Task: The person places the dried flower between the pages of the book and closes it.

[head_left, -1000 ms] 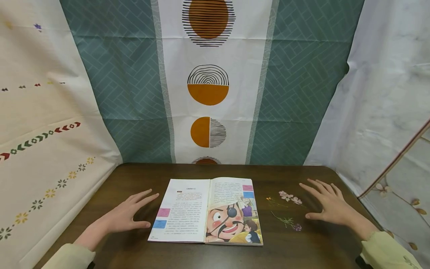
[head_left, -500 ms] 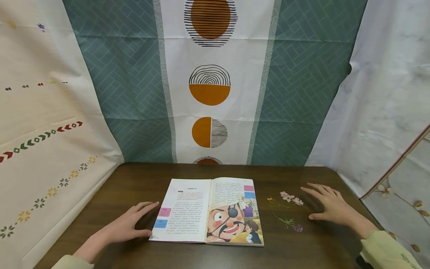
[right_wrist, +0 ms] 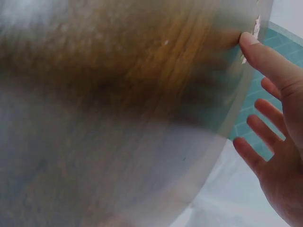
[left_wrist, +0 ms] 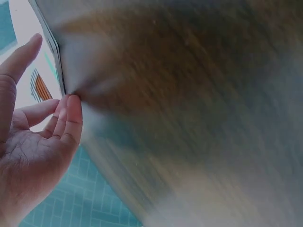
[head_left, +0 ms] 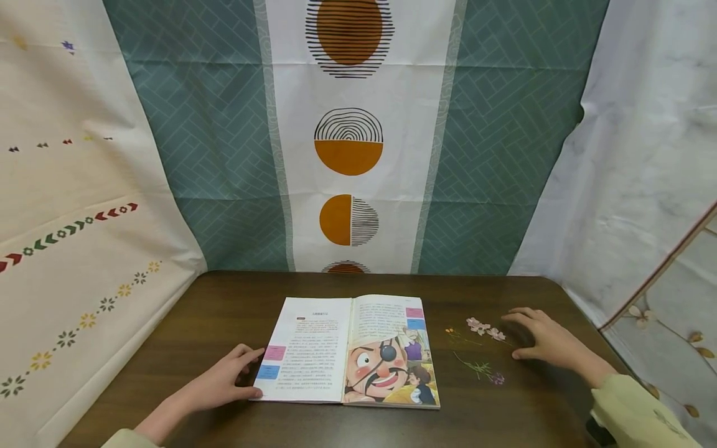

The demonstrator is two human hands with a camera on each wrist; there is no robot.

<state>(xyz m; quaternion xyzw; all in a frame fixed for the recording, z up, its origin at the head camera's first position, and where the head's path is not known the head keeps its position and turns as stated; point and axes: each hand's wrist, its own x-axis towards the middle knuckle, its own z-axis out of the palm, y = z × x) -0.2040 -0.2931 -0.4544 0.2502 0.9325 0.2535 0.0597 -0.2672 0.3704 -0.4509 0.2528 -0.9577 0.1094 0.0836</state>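
Observation:
An open book (head_left: pixel 315 348) lies flat on the dark wooden table (head_left: pixel 392 429); its right page shows a cartoon face with an eyepatch. My left hand (head_left: pixel 224 379) is at the book's left side, thumb at the lower left corner and index finger by the edge. In the left wrist view, the left hand (left_wrist: pixel 40 146) has bent fingers touching down beside the book's edge. My right hand (head_left: pixel 549 339), fingers spread and relaxed, is low over the table. Left of it lie pink blossoms (head_left: pixel 485 328), an orange flower sprig (head_left: pixel 450 331) and a purple flower sprig (head_left: pixel 496 378).
Behind the table hangs a green and white cloth (head_left: pixel 224 124) with orange circles. An embroidered cream cloth (head_left: pixel 84 249) drapes along the left, and a white marbled cloth (head_left: pixel 633 155) along the right.
My left hand has come down and right to the book's left edge, its fingers bending more. My right hand has lowered slightly, fingers drawn closer together. The book and flowers stay put.

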